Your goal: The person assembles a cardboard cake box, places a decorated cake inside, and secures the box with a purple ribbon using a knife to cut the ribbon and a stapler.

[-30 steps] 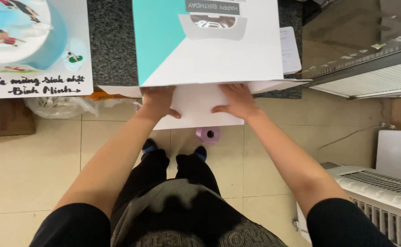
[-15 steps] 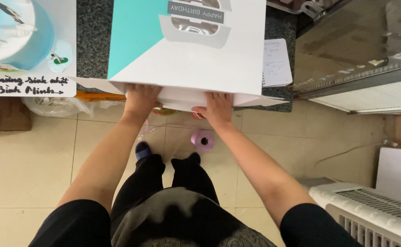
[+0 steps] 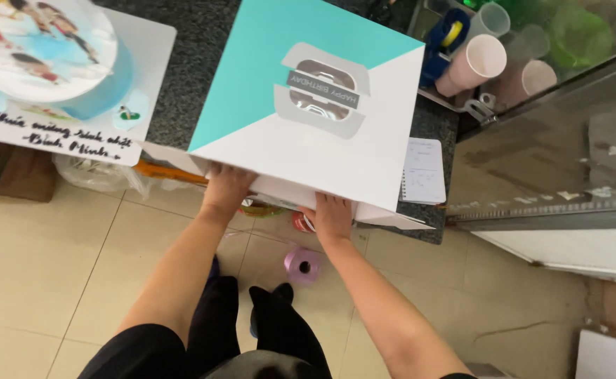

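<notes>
Head view: fingers (image 3: 218,175) under cake box (image 3: 308,112)

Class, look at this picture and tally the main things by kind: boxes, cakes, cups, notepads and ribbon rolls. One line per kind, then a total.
Teal-and-white cardboard cake box: 1
Round blue-and-white decorated cake: 1
Plastic cups: 3
White spiral notepad: 1
Pink ribbon roll: 1
Total: 7

A square cardboard cake box (image 3: 301,105), its lid split diagonally into turquoise and white with a grey cut-out handle window at the centre, lies slightly rotated on the dark speckled counter (image 3: 195,63), its near edge overhanging just above the grip.
</notes>
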